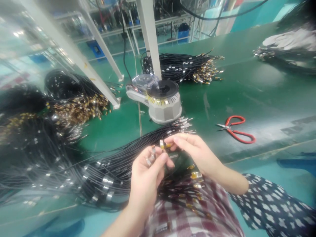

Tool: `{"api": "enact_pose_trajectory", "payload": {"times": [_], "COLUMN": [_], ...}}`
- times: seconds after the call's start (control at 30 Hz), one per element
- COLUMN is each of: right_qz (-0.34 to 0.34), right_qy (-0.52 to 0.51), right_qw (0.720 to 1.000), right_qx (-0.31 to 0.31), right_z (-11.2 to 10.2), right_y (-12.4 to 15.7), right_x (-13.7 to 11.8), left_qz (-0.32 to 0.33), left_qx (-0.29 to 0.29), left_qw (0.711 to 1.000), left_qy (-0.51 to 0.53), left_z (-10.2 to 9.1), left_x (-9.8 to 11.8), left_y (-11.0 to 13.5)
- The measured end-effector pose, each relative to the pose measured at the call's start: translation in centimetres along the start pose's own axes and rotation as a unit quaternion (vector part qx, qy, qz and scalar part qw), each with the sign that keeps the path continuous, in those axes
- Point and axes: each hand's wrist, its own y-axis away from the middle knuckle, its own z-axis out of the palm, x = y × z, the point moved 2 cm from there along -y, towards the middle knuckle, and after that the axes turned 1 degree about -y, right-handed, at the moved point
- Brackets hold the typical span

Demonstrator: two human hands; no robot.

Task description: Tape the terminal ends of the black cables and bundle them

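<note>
My left hand [146, 174] is closed, with thin black cables tucked among its fingers. Small silver-banded cable ends [153, 150] stick up between them. Fingertips of my right hand [196, 150] pinch together close to the left thumb, at a small yellow piece [169, 145] that looks like tape. Next to it a silver-and-yellow cable end [162, 144] stands between the two hands. Exactly which fingers grip it is blurred. A bundle of black cables [116, 158] runs under both hands, its silver tips [185, 123] pointing right. More cables with yellow-wrapped ends [196, 175] lie across my lap.
A round tape dispenser [165, 107] stands on the green table [237, 85] just beyond my hands. Red-handled scissors [235, 129] lie to the right. Other cable heaps sit at the left [79, 105] and back [182, 67]. White posts [150, 36] rise from the table.
</note>
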Motion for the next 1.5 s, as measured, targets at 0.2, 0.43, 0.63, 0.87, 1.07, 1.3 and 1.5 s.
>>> {"api": "enact_pose_trajectory", "payload": {"times": [0.2, 0.43, 0.63, 0.87, 1.07, 1.3, 1.5], "right_qz": [-0.002, -0.025, -0.033, -0.011, 0.033, 0.073, 0.130], "right_qy": [0.019, 0.055, 0.063, -0.011, -0.095, -0.131, -0.110], "right_qw": [1.000, 0.998, 0.997, 0.999, 0.992, 0.983, 0.971], "right_qx": [-0.014, 0.003, -0.001, -0.044, -0.071, -0.109, -0.168], "right_z": [0.4, 0.7, 1.0, 1.5, 1.7, 1.5, 1.2], "right_y": [0.0, -0.2, -0.4, -0.5, -1.1, -1.6, -2.0], "right_x": [-0.1, -0.5, -0.1, 0.4, 0.4, 0.3, -0.1], "left_qz": [0.007, 0.008, -0.011, -0.058, -0.058, -0.079, -0.097], "left_qx": [-0.008, -0.004, -0.016, -0.051, -0.085, -0.155, -0.201], "left_qw": [1.000, 1.000, 1.000, 0.994, 0.988, 0.978, 0.970], "left_qy": [-0.005, 0.004, 0.016, 0.078, 0.115, 0.111, 0.100], "left_z": [-0.1, -0.2, -0.5, -0.8, -1.3, -1.3, -1.4], "left_x": [0.1, 0.1, 0.3, -0.1, -0.4, -0.6, -0.5], "left_y": [0.0, -0.1, -0.2, -0.6, -0.8, -1.0, -1.1]}}
